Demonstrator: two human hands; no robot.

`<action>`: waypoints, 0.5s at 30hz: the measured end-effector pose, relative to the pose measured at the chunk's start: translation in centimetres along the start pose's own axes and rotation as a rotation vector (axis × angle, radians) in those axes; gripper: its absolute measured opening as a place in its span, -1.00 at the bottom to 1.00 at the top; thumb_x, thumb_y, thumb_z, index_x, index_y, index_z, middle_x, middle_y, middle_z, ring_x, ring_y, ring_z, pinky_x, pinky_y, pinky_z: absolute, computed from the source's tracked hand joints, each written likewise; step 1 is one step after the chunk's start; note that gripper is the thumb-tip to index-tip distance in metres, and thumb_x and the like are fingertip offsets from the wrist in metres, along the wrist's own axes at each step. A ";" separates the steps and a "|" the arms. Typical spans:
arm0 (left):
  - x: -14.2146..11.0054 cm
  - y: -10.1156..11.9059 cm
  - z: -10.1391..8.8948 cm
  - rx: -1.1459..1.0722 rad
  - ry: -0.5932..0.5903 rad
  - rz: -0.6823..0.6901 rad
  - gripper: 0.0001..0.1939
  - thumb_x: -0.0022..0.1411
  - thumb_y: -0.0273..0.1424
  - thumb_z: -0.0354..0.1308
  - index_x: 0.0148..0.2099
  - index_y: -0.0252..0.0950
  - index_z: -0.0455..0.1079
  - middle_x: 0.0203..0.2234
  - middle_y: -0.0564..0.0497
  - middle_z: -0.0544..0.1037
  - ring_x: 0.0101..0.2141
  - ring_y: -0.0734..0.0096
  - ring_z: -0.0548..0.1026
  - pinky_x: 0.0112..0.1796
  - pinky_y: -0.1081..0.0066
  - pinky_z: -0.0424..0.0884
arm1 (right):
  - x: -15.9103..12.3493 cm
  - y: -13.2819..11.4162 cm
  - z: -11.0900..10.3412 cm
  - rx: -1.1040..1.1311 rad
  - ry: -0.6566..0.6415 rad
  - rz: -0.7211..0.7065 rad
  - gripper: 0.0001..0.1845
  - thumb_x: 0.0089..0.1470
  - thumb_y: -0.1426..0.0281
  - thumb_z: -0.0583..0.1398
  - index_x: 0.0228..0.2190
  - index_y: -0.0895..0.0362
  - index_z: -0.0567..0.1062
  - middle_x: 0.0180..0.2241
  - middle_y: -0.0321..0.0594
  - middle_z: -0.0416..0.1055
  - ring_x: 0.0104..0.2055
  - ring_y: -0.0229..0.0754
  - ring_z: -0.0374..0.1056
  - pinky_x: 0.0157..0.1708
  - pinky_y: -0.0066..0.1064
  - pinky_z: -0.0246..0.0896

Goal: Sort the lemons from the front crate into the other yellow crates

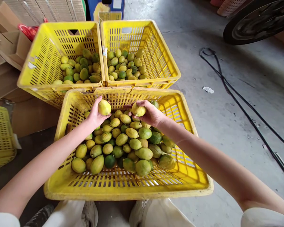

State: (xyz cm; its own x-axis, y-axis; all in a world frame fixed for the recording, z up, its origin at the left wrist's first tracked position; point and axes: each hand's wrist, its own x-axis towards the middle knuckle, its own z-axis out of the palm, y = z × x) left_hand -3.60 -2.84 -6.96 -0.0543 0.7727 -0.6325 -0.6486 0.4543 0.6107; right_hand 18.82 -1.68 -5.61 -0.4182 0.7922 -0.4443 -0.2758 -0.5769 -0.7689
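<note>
My left hand is closed around a yellow lemon, held above the far part of the near yellow crate. To its right, my right hand grips another yellow lemon with a slight green tint. Below both hands lies a heap of green and yellow lemons in the near crate. Parts of the fingers are hidden behind the two held lemons.
Behind stand two more yellow crates, the left one and the right one, both holding lemons. Cardboard boxes crowd the left side. A black cable and a wheel are on the right.
</note>
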 end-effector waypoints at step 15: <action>-0.3 1.2 0.3 0.144 -0.145 -0.138 -0.81 0.31 -0.43 0.02 -0.12 -0.34 0.43 -0.34 -0.09 0.61 -0.33 0.21 0.63 -0.29 0.26 0.60 | -0.3 0.3 0.4 -0.033 -0.017 0.130 -0.64 -0.16 0.37 0.42 -0.29 0.08 0.45 -0.37 -0.29 0.51 -0.35 -0.19 0.41 -0.45 -0.45 0.39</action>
State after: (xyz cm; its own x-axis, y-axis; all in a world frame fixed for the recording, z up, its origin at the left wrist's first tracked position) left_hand -4.13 -2.36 -5.85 0.1436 0.7495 -0.6462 -0.5265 0.6108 0.5914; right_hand 18.50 -2.21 -5.53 -0.4630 0.7075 -0.5340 -0.1894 -0.6675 -0.7201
